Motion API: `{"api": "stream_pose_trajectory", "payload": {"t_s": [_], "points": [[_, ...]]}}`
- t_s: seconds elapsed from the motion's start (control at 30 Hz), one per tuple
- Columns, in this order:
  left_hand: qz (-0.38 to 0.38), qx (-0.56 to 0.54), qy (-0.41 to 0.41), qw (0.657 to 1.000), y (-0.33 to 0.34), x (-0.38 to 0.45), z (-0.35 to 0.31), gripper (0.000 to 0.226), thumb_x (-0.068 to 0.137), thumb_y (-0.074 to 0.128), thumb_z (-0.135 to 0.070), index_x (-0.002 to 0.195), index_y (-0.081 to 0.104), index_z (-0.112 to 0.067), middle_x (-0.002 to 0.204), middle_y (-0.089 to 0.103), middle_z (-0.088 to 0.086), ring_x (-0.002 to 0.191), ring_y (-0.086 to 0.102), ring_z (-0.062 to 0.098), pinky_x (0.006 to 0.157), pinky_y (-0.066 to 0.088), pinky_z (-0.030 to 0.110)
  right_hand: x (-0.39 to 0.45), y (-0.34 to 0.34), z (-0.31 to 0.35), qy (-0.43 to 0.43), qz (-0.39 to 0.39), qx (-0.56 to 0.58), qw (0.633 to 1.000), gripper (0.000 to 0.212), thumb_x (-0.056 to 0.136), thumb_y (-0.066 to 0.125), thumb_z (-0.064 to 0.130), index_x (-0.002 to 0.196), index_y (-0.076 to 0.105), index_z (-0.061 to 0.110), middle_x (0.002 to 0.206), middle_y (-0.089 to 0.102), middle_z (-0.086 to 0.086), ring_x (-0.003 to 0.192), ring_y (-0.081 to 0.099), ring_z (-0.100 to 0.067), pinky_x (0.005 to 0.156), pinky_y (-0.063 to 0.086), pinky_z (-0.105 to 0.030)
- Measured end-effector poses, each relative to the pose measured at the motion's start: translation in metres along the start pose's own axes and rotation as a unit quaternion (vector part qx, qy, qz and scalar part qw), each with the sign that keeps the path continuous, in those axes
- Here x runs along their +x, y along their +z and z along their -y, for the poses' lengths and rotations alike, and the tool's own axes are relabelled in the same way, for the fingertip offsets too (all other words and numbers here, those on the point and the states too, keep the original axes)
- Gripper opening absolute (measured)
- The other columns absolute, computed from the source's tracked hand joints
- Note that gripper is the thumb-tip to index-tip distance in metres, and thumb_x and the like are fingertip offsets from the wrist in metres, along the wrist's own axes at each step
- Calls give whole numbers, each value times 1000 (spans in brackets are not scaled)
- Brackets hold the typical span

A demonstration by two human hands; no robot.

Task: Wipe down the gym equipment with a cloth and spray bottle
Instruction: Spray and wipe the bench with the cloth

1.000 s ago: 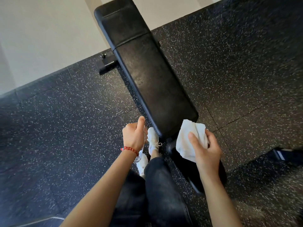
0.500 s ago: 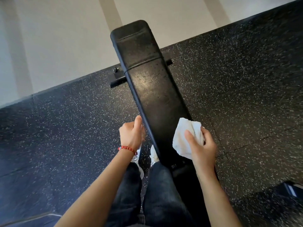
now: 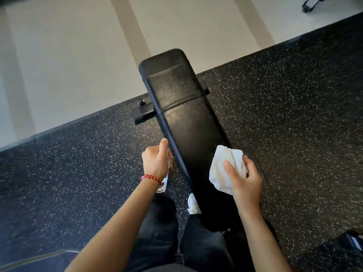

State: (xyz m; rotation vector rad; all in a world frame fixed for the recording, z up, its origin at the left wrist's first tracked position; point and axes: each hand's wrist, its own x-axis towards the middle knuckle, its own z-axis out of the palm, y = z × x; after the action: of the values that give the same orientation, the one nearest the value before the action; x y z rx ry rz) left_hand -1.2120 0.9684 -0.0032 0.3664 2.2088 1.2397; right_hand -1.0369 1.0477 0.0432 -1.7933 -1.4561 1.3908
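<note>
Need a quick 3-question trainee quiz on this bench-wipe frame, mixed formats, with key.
1. True or false: the white cloth lies flat on the floor.
2. Which hand grips the spray bottle? A) left hand B) right hand C) neither
3. Fill in: the bench pad is coloured ____.

Key: 1. False; the right hand holds it bunched over the bench pad. 2. A; the left hand is wrapped round it, thumb up. 3. Black.

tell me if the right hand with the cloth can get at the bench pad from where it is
Probably yes. The right hand grips the white cloth right at the near end of the bench pad, and nothing lies on the pad between them.
</note>
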Motion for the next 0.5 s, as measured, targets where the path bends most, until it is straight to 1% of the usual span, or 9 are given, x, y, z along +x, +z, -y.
{"api": "stream_pose_trajectory", "payload": {"t_s": [0.07,0.13,0.17,0.27,0.33,0.37,0.4,0.47,0.5], "points": [[14,9,3,1000,-13,28,-4,70,84,31,-46,42,56,5,43,58,11,40,50,3,65,43,19,5,24,15,3,-8,2,1000,39,76,75,21,111,60,13,107,63,1,99,58,-13,88,44,-27],[25,5,2,1000,-27,56,-8,71,83,31,-49,42,57,4,43,57,10,39,49,3,64,44,20,10,50,29,8,-13,8,1000,39,75,76,22,110,60,15,106,63,2,99,59,-13,89,46,-29],[29,3,3,1000,-33,70,-10,69,84,33,-47,42,56,3,42,56,8,38,48,2,63,44,19,12,63,36,11,-14,12,1000,36,75,76,22,108,60,17,104,64,3,98,59,-13,88,46,-28],[56,-9,18,998,-48,104,-16,63,86,34,-40,38,53,-3,44,58,13,37,48,3,62,46,25,18,100,56,14,-15,25,999,33,76,74,21,105,59,20,98,63,8,91,59,-6,77,45,-15],[76,-9,24,997,-57,121,-17,63,85,33,-43,35,51,-10,44,57,15,36,47,6,60,45,27,22,121,67,10,-17,32,999,35,76,73,20,107,59,20,97,61,11,88,57,2,72,42,-5],[83,-15,27,996,-60,129,-17,62,83,32,-46,34,49,-12,42,55,14,36,47,8,59,45,28,24,130,71,8,-17,32,999,36,76,74,20,109,58,19,98,61,12,89,56,4,72,41,-3],[88,-21,28,996,-64,136,-17,62,80,30,-48,32,48,-13,40,54,13,36,47,11,59,46,29,25,139,75,8,-16,32,999,39,76,74,20,111,58,18,101,61,10,92,57,0,77,41,-6],[90,-25,37,995,-70,150,-18,64,78,28,-48,32,48,-9,38,53,10,38,49,12,62,45,28,28,154,80,12,-18,30,999,44,75,74,20,116,57,15,112,60,2,104,56,-10,91,43,-21],[89,-24,37,995,-73,156,-19,65,77,28,-49,31,48,-7,38,53,9,39,50,12,62,45,26,30,161,83,14,-17,27,999,46,75,75,20,117,57,13,117,60,-1,108,55,-13,95,43,-28]]}}
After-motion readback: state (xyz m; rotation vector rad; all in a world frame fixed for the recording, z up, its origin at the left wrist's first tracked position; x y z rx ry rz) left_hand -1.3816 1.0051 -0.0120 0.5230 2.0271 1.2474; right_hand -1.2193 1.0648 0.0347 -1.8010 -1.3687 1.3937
